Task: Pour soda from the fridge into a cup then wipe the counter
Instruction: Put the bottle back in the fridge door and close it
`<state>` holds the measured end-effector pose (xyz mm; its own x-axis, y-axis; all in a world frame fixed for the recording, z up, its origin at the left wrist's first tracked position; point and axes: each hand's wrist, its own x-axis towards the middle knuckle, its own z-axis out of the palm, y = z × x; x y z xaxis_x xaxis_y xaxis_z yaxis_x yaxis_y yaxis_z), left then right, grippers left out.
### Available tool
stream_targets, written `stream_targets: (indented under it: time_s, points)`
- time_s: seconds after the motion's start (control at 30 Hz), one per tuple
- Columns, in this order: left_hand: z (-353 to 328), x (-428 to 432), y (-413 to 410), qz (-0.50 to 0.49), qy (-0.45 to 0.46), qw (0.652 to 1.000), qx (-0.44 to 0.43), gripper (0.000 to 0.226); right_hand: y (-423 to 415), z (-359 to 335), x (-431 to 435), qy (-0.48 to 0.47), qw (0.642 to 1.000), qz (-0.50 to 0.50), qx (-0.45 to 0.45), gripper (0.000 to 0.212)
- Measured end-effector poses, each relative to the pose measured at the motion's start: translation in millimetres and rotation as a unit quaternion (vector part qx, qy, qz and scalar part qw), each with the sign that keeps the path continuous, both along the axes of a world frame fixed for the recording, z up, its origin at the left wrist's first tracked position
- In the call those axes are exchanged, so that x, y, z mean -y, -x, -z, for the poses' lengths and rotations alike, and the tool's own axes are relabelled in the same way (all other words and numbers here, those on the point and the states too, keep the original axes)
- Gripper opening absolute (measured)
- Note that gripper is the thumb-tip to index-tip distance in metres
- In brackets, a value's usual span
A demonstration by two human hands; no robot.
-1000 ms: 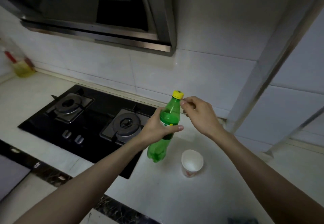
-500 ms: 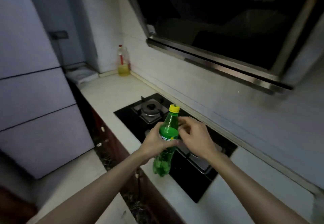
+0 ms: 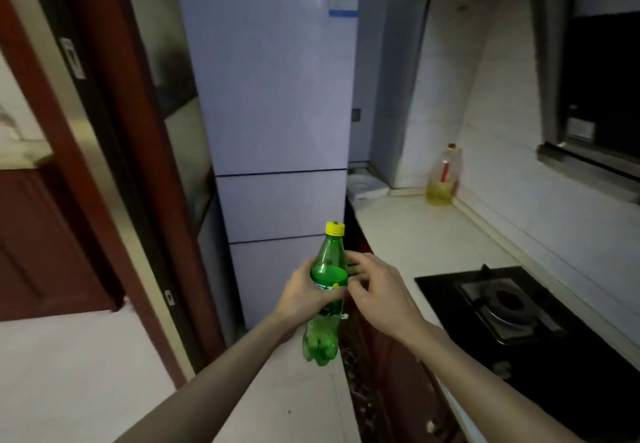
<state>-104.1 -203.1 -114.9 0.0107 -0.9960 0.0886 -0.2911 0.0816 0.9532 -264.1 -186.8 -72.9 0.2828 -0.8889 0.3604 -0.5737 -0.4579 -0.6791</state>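
Observation:
A green soda bottle (image 3: 325, 269) with a yellow cap is held upright in front of me, off the counter, cap on. My left hand (image 3: 301, 295) is wrapped around its labelled middle from the left. My right hand (image 3: 377, 295) rests against the bottle's right side with fingers curled on it. A tall pale fridge (image 3: 277, 113) with all doors closed stands straight ahead behind the bottle. The white counter (image 3: 415, 234) runs along the right. No cup shows in this view.
A black gas hob (image 3: 519, 318) sits in the counter at right, under a range hood (image 3: 595, 96). An oil bottle (image 3: 443, 175) stands in the far counter corner beside a white box (image 3: 367, 188). A dark red door frame (image 3: 114, 165) is at left.
The view has swung left from the hob and cup to the fridge. The bottle stayed in my left hand; my right hand dropped from the cap to the bottle's side.

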Motion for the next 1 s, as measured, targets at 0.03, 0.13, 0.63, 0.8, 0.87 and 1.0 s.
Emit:
stream_targets:
  time_s: [0.03,0.13,0.63,0.8,0.87,1.0]
  points:
    - [-1,5,-17,-0.021,0.004,1.0,0.006,0.053,-17,1,11,-0.001,1.0,-0.015,-0.002,0.046]
    - [3,18,-60,-0.07,-0.011,0.997,-0.001,0.056,-59,6,41,-0.006,0.998,-0.057,-0.008,0.042]
    - [8,182,-191,-0.23,-0.076,0.969,0.037,0.077,-197,21,253,-0.01,0.978,-0.201,-0.056,0.041]
    - [-3,237,-210,-0.277,-0.069,0.958,0.006,0.082,-230,10,320,-0.006,0.974,-0.219,-0.048,0.039]
    - [-2,258,-221,-0.283,-0.074,0.956,0.001,0.082,-243,10,344,0.0,0.971,-0.23,-0.062,0.038]
    - [6,303,-246,-0.29,-0.08,0.953,-0.017,0.085,-273,17,391,-0.014,0.968,-0.238,-0.075,0.038]
